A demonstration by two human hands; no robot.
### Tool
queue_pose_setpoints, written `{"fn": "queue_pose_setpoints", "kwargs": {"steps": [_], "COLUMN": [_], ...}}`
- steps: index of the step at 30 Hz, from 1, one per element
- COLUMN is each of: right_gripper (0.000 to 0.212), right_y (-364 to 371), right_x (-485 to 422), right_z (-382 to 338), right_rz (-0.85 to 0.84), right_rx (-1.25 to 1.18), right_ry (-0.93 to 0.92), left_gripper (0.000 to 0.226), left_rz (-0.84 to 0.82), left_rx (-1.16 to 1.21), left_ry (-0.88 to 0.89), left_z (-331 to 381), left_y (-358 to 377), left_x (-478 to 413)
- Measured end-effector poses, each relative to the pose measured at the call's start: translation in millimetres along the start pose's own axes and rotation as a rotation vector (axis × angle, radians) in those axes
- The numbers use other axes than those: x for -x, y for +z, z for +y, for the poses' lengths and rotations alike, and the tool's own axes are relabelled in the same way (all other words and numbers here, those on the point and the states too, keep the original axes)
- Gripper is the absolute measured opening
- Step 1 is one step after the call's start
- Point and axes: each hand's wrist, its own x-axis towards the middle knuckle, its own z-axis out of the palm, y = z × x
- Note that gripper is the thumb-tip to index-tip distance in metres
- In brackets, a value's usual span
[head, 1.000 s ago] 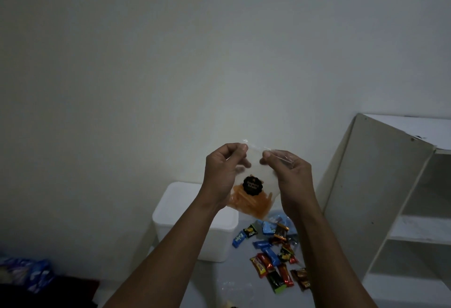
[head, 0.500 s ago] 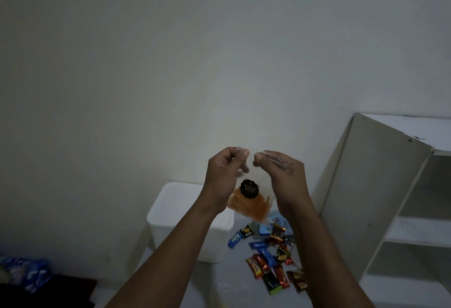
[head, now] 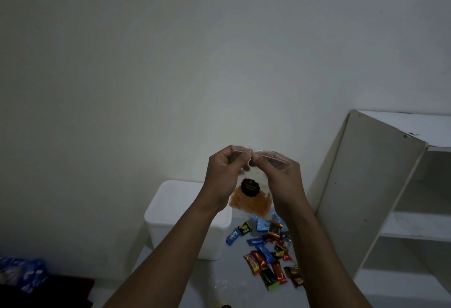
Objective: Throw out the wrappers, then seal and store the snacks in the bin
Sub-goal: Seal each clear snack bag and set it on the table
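I hold a clear zip bag (head: pixel 251 200) of orange snack sticks with a round black label up in front of me. My left hand (head: pixel 225 173) pinches the left part of its top strip, and my right hand (head: pixel 280 176) pinches the right part, fingertips almost touching at the middle. The bag hangs between my wrists. Below it, a white bin (head: pixel 175 210) stands on the pale floor by the wall, seen from above. A scatter of small wrapped snacks (head: pixel 266 251) in blue, red, black and brown lies on the floor to the right of the bin.
A white shelf unit (head: pixel 371 198) with open compartments stands at the right, close to the snacks. A blue patterned bag (head: pixel 22 273) lies on a dark surface at the lower left. A crumpled clear plastic piece (head: pixel 229 290) lies on the floor near the bottom edge.
My two hands have drawn closer together along the bag's top strip, from well apart to nearly touching. The bag hangs in much the same place.
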Motion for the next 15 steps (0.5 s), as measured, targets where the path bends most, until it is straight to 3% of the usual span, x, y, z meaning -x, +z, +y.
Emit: {"fn": "queue_pose_setpoints", "kwargs": {"steps": [15], "right_gripper": [0.014], "right_y": [16.6], "right_x": [4.4], "right_z": [2.6], "right_rz": [0.041], "right_rx": [0.062], "right_ry": [0.002], "left_gripper": [0.010], "left_rz": [0.077], "left_rx": [0.052], "left_ry": [-0.013], "left_z": [4.3], "left_y": [-8.1], "left_x": [9.1]}}
